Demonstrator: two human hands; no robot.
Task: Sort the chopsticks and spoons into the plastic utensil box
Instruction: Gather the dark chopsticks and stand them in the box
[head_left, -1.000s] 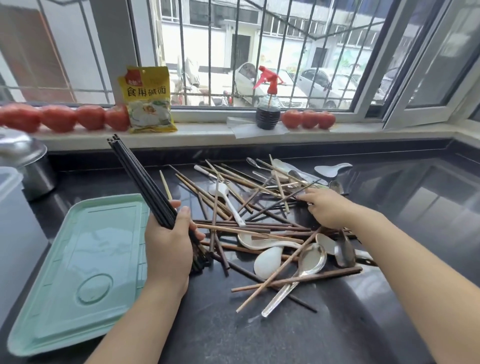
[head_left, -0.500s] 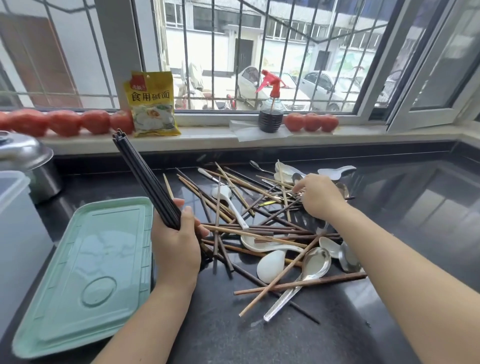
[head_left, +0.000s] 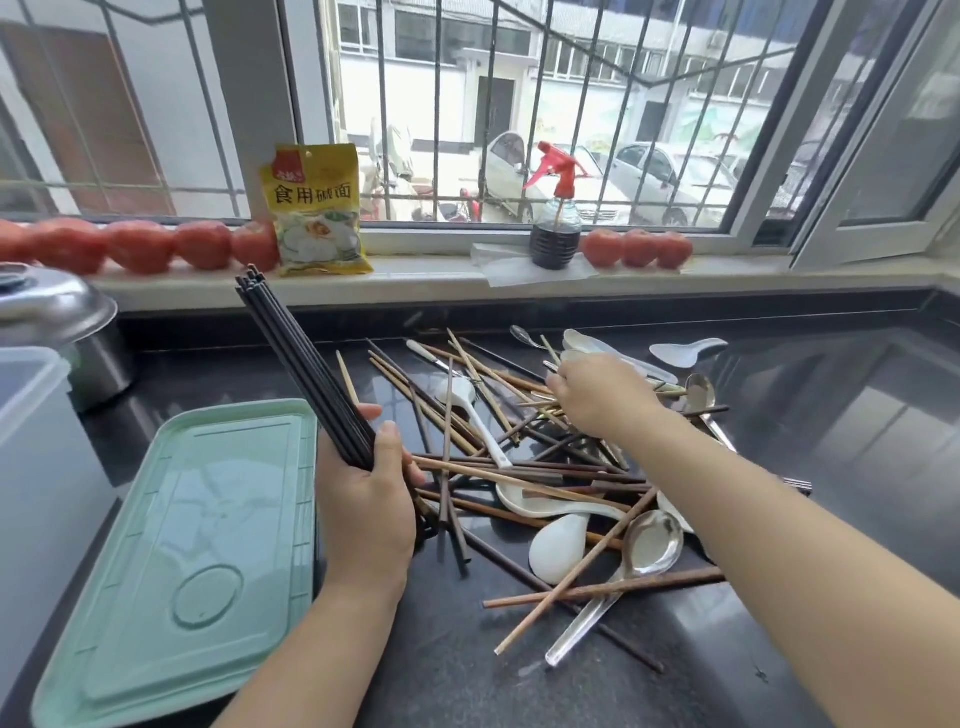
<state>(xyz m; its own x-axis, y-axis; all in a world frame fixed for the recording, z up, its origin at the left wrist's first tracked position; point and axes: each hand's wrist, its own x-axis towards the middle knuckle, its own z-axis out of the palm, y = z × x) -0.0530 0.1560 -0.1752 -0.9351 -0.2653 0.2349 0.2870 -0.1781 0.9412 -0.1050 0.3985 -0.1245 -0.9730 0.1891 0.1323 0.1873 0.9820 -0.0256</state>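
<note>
My left hand (head_left: 363, 499) grips a bundle of black chopsticks (head_left: 296, 364), which points up and away to the left. Right of it, a tangled pile of brown wooden chopsticks (head_left: 519, 478) lies on the black counter. Mixed into it are a white ceramic spoon (head_left: 558, 551), a metal spoon (head_left: 652, 543) and several more spoons. My right hand (head_left: 602, 400) reaches into the far side of the pile, fingertips pinched on a thin chopstick there. The translucent plastic utensil box (head_left: 31, 441) stands at the left edge. Its green lid (head_left: 192, 545) lies flat beside my left hand.
A steel pot (head_left: 52, 332) sits behind the box. On the window sill stand tomatoes (head_left: 140, 244), a yellow packet (head_left: 317, 208) and a red-topped spray bottle (head_left: 556, 228). A white rice paddle (head_left: 685, 351) lies at the pile's far right.
My right hand has moved from the pile's middle toward its far side and closed its fingertips there. My left hand keeps the black bundle, lifted slightly.
</note>
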